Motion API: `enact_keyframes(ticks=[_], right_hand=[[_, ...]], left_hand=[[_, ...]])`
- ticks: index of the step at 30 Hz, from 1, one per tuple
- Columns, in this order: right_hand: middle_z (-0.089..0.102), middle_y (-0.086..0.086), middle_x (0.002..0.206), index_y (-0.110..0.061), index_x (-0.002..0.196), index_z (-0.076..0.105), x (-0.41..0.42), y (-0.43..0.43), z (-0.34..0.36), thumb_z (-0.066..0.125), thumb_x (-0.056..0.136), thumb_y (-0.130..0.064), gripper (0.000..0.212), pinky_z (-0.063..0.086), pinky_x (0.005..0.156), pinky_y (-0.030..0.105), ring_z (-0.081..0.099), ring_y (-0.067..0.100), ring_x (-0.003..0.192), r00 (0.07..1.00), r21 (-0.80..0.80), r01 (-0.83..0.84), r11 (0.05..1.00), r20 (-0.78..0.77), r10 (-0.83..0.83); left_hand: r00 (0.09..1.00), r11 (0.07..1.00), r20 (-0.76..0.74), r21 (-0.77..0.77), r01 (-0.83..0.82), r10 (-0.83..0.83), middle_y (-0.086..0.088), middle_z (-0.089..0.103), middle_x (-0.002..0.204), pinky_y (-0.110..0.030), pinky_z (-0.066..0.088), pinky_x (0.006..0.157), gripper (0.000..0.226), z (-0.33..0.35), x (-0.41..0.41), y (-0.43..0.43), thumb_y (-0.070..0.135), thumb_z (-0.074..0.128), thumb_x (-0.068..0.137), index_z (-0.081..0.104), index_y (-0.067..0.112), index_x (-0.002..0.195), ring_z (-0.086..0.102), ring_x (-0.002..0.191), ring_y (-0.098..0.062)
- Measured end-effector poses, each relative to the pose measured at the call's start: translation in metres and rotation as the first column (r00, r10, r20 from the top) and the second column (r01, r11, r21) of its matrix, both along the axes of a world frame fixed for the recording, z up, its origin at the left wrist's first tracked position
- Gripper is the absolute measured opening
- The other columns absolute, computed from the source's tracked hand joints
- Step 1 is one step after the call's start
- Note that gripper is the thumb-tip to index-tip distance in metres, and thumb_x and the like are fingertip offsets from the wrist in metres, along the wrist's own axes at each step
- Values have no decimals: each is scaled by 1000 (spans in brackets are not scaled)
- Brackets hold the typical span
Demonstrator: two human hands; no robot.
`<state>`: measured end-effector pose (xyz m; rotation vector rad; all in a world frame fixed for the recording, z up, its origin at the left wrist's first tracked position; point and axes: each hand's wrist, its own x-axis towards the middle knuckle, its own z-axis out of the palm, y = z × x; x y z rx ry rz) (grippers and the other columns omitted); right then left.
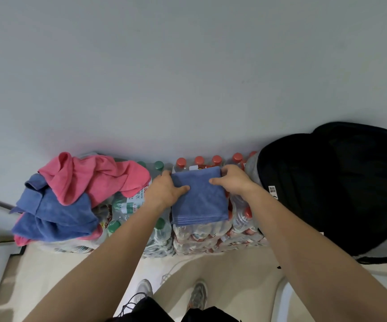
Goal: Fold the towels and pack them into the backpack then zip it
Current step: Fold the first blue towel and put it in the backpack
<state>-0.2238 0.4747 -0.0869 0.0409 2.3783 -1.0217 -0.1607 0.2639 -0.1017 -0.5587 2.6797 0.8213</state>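
Left hand [164, 190] and right hand [233, 180] are gripping opposite sides of the folded blue towel [199, 203], lying on a red-capped bottle pack [198, 237].

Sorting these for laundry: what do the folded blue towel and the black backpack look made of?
The folded blue towel: likely microfibre or terry cloth, matte and fuzzy, with a stitched hem on its near edge. The black backpack: seems a matte woven synthetic, soft enough to slump; too dark to confirm.
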Motion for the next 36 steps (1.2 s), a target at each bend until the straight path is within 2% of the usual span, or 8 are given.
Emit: enact_keyframes(ticks=[4, 7, 9, 15, 19, 24, 29, 36], right_hand=[[74, 15, 86, -6, 98, 67, -5, 1, 0, 74, 85, -9, 16, 57, 62, 37, 70, 21, 68, 999, 10, 2, 1000, 36, -2], [73, 16, 87, -8, 100, 61, -5, -1, 0, 68, 89, -2, 15, 59, 66, 36, 75, 25, 74, 997, -14, 34, 999, 76, -32], [73, 17, 91, -9, 101, 60, -5, -2, 0, 66, 89, 1, 17, 62, 71, 37, 75, 25, 76, 992, -34, 65, 997, 110, -61], [66, 10, 93, -3, 114, 60, -6, -1, 7, 59, 90, -4, 25, 61, 71, 32, 72, 25, 81, 958, -168, 240, 956, 197, -206], [58, 3, 110, -15, 118, 57, -1, 1, 25, 53, 91, -23, 29, 60, 83, 39, 72, 30, 90, 910, -303, 359, 883, 326, -258], [61, 5, 105, -7, 99, 65, 2, 1, 29, 52, 98, -42, 38, 60, 81, 39, 68, 30, 98, 898, -341, 411, 845, 311, -312], [70, 5, 88, -10, 67, 67, 11, 5, 16, 81, 82, -16, 21, 60, 84, 39, 67, 22, 99, 975, -249, 219, 943, 103, -199], [66, -3, 101, -15, 87, 69, 44, 8, 11, 81, 76, -2, 21, 49, 90, 28, 62, 16, 103, 993, -150, 68, 986, -90, -82]], left_hand=[[999, 997, -6, 66, -32, 32, -7, 62, 127, -42, 55, 86, 76, 5, -4, -8, 37, 82, 74, 47, 17, 138, 61, 109, -30], [998, 990, 43, 137, -42, 36, -9, 60, 129, -40, 56, 85, 80, 9, -7, -7, 27, 81, 75, 41, 17, 143, 62, 108, -30], [997, 981, 70, 188, -57, 44, -10, 62, 121, -39, 58, 78, 79, 11, -8, -5, 21, 80, 75, 40, 16, 142, 66, 91, -26], [974, 843, 64, 489, -222, 219, -12, 68, 86, -48, 61, 71, 43, 18, -13, -7, -6, 65, 75, 58, 5, 117, 68, 68, -28], [969, 785, 29, 579, -218, 247, -12, 59, 73, -36, 59, 66, 17, 33, -11, -3, -10, 59, 80, 64, 4, 89, 59, 59, -23], [981, 847, -45, 512, -140, 189, 0, 67, 75, -42, 58, 79, 17, 32, -2, -5, 23, 75, 64, 65, 22, 79, 65, 75, -23], [990, 931, -139, 364, 20, 33, 6, 64, 79, -22, 46, 63, 10, 31, 14, -2, 11, 71, 76, 64, 16, 81, 57, 72, -12], [954, 947, -246, 225, 227, -170, 2, 53, 110, -16, 41, 75, 20, 16, 32, -6, 7, 74, 68, 60, 20, 72, 56, 96, -15]])
